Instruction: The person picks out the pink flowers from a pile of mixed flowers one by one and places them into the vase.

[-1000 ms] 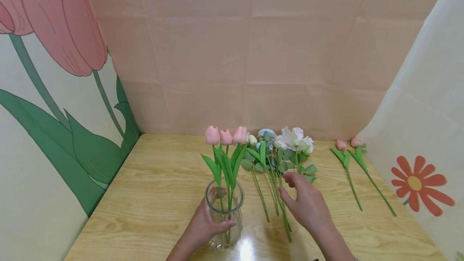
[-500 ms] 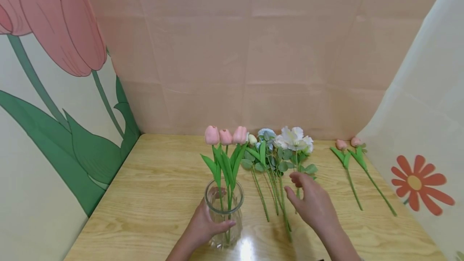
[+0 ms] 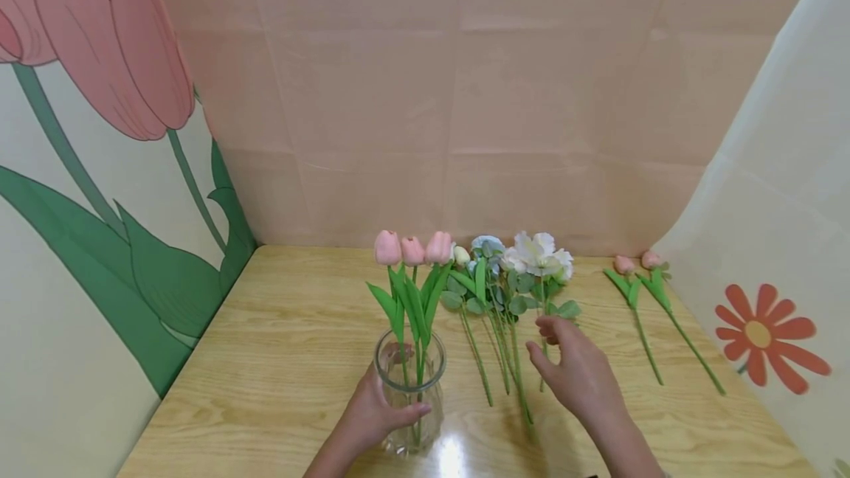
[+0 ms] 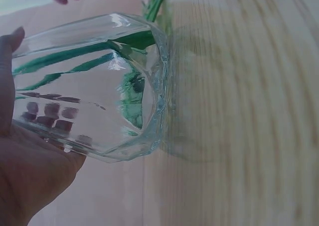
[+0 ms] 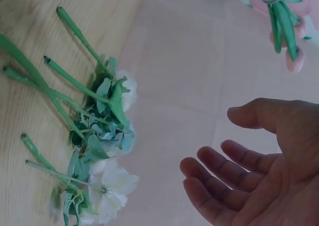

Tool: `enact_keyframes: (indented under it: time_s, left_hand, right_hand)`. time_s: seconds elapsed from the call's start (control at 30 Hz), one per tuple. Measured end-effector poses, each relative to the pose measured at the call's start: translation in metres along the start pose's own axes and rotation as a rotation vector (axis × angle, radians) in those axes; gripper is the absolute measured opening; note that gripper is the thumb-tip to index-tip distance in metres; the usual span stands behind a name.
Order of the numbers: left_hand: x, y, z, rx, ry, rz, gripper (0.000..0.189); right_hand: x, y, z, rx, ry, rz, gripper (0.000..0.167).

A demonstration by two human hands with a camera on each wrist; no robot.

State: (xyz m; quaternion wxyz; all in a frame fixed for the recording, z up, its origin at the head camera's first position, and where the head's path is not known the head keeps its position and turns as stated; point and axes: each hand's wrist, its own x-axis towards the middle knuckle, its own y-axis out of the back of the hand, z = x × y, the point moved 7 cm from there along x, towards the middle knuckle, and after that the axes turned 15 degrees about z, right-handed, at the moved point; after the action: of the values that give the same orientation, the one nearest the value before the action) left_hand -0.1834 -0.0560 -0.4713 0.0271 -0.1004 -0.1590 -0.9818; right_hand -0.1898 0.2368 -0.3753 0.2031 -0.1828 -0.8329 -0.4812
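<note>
A clear glass vase (image 3: 425, 434) stands upright on the table, and my left hand (image 3: 375, 408) grips it round its left side with the thumb across the front. Three pink tulips (image 3: 413, 251) stand in it, their green stems showing through the glass (image 4: 89, 76). To the right, my right hand (image 3: 581, 371) hovers above the table with nothing in it. In the right wrist view its fingers (image 5: 219, 178) are relaxed and parted from the thumb. Just beyond lie white flowers (image 3: 538, 254), a blue flower (image 3: 488, 244) and a pale bud (image 3: 461, 255), their stems pointing towards me.
Two more pink tulips (image 3: 624, 265) lie on the wooden table (image 3: 285, 360) at the far right. A plain pinkish backdrop (image 3: 451, 94) rises behind the table. Printed cloths with a big tulip (image 3: 139, 57) and an orange flower (image 3: 758, 334) flank it.
My right hand has shifted a little to the right, away from the stems of the lying flowers. My left hand and the vase have stayed in place.
</note>
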Motion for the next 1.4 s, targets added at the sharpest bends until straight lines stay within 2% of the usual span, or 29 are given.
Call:
enact_keyframes:
  time_s: [0.3, 0.7, 1.4]
  left_hand:
    - [0.0, 0.0, -0.001, -0.025, -0.018, -0.005, 0.093]
    - [-0.002, 0.0, 0.0, -0.026, -0.016, -0.002, 0.094]
    - [0.0, -0.001, 0.0, -0.015, -0.012, -0.005, 0.089]
  right_hand:
    - [0.001, 0.0, 0.013, -0.011, 0.02, 0.018, 0.037]
    - [0.001, 0.001, 0.033, -0.025, -0.03, -0.026, 0.039]
    - [0.005, 0.001, 0.066, -0.054, -0.049, -0.03, 0.042]
